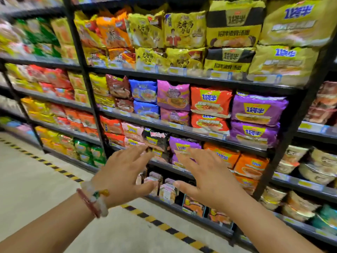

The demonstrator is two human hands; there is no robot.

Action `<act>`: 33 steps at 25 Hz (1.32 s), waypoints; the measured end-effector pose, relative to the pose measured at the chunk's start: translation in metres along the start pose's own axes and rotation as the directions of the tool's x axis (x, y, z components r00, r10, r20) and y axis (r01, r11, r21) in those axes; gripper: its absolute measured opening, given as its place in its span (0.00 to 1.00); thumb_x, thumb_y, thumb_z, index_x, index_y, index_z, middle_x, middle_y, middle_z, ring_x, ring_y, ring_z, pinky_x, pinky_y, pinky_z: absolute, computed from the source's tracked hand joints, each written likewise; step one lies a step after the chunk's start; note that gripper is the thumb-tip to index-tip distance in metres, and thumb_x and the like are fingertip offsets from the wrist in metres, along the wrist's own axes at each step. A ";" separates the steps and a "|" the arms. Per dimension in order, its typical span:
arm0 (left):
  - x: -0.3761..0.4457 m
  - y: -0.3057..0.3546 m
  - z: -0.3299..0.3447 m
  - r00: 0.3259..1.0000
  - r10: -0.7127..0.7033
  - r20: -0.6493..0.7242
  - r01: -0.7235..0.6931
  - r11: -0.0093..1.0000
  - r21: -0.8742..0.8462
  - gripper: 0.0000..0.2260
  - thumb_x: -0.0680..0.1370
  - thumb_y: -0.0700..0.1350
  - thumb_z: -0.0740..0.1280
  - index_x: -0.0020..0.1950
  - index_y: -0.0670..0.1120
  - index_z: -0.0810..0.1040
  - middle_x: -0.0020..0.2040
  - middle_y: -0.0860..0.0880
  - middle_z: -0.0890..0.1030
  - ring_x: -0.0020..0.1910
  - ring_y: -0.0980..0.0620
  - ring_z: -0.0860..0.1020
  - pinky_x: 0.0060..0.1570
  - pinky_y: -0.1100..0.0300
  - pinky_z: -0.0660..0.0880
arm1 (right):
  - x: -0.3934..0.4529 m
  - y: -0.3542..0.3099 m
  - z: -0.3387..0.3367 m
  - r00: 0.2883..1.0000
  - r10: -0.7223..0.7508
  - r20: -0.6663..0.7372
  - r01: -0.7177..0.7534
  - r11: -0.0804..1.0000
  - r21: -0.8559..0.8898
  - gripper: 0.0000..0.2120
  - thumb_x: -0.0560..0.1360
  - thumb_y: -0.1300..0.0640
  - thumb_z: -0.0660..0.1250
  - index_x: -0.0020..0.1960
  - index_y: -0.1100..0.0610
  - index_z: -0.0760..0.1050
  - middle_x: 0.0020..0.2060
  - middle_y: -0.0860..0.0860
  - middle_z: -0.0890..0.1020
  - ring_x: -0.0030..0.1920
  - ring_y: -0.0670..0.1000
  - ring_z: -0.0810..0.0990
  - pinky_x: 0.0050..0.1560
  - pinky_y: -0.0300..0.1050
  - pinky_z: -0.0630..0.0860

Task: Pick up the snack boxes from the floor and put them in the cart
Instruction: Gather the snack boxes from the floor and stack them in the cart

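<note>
Left hand (120, 172), bracelets (93, 199) at the wrist, grip wide and holding nothing. Right hand (206, 178), grip likewise wide. Beyond both grips: shelves (182, 132) of noodle packets (209, 101); below them, striped floor tape (156, 223). Snack boxes and cart not visible.

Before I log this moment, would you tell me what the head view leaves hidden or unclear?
- Snack boxes on the floor and the cart: neither shows in the head view; the visible floor holds only striped tape.
- Far-left packets: blurred, labels unreadable.
- Low-shelf packs behind the left hand and right hand: partly covered by the fingers.
- Bowls at the right edge: cut off by the frame.
</note>
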State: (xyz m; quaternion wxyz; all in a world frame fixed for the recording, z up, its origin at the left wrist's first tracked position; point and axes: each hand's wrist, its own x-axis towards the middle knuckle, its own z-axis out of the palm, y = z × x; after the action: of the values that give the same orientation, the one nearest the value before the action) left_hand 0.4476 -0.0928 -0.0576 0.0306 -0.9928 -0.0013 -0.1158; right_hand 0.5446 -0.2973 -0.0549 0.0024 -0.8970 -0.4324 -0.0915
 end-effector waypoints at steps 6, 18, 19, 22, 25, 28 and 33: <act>0.000 -0.058 0.013 0.955 -0.295 -0.031 0.296 0.942 0.158 0.30 0.71 0.66 0.56 0.60 0.47 0.79 0.60 0.44 0.80 0.55 0.44 0.81 0.48 0.47 0.78 | 0.102 0.003 0.028 0.977 -0.211 0.020 0.209 0.975 0.078 0.31 0.74 0.32 0.49 0.67 0.48 0.73 0.62 0.52 0.77 0.60 0.54 0.77 0.58 0.54 0.74; -0.095 -0.141 0.022 0.731 -0.663 -0.162 0.681 0.694 0.234 0.33 0.76 0.69 0.46 0.63 0.48 0.76 0.61 0.42 0.79 0.56 0.42 0.80 0.48 0.45 0.78 | 0.224 -0.114 0.041 0.712 -0.701 -0.026 0.692 0.696 0.192 0.42 0.65 0.29 0.32 0.77 0.40 0.44 0.77 0.47 0.51 0.76 0.50 0.49 0.72 0.44 0.43; -0.103 -0.150 0.023 0.714 -0.679 -0.171 0.699 0.674 0.239 0.34 0.76 0.70 0.46 0.63 0.48 0.76 0.61 0.43 0.79 0.56 0.42 0.80 0.48 0.45 0.78 | 0.233 -0.127 0.043 0.695 -0.719 -0.032 0.709 0.677 0.197 0.41 0.65 0.29 0.32 0.77 0.40 0.43 0.77 0.46 0.49 0.76 0.50 0.47 0.71 0.42 0.41; -0.128 -0.187 0.022 0.676 -0.714 -0.181 0.734 0.633 0.245 0.34 0.75 0.70 0.45 0.62 0.48 0.77 0.61 0.44 0.79 0.56 0.43 0.80 0.48 0.45 0.78 | 0.261 -0.171 0.046 0.644 -0.763 -0.050 0.758 0.628 0.177 0.37 0.69 0.29 0.36 0.77 0.40 0.42 0.77 0.46 0.49 0.76 0.49 0.46 0.73 0.44 0.42; -0.159 -0.237 0.023 0.666 -0.721 -0.191 0.743 0.623 0.244 0.37 0.74 0.73 0.45 0.64 0.49 0.76 0.64 0.45 0.77 0.58 0.42 0.79 0.51 0.45 0.77 | 0.290 -0.223 0.048 0.608 -0.793 -0.044 0.787 0.594 0.166 0.36 0.71 0.30 0.39 0.77 0.39 0.40 0.77 0.45 0.47 0.76 0.48 0.44 0.73 0.45 0.40; -0.191 -0.294 0.019 0.655 -0.730 -0.194 0.755 0.624 0.201 0.38 0.73 0.74 0.46 0.66 0.49 0.75 0.66 0.45 0.75 0.61 0.42 0.77 0.54 0.43 0.76 | 0.321 -0.281 0.047 0.584 -0.809 -0.068 0.804 0.566 0.181 0.35 0.72 0.30 0.41 0.76 0.39 0.37 0.77 0.46 0.45 0.76 0.47 0.42 0.68 0.40 0.36; -0.247 -0.380 0.004 0.629 -0.742 -0.230 0.774 0.575 0.264 0.35 0.75 0.71 0.45 0.63 0.49 0.77 0.62 0.45 0.78 0.57 0.43 0.79 0.49 0.43 0.78 | 0.369 -0.379 0.051 0.550 -0.828 -0.111 0.833 0.532 0.153 0.35 0.73 0.30 0.41 0.76 0.39 0.36 0.77 0.45 0.44 0.76 0.48 0.42 0.67 0.39 0.35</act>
State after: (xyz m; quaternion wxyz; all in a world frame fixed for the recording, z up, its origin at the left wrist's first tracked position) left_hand 0.2047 0.2874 -0.0958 0.1483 -0.8685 -0.4444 -0.1622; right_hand 0.4836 0.2305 -0.0725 0.0485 -0.5786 -0.8125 -0.0517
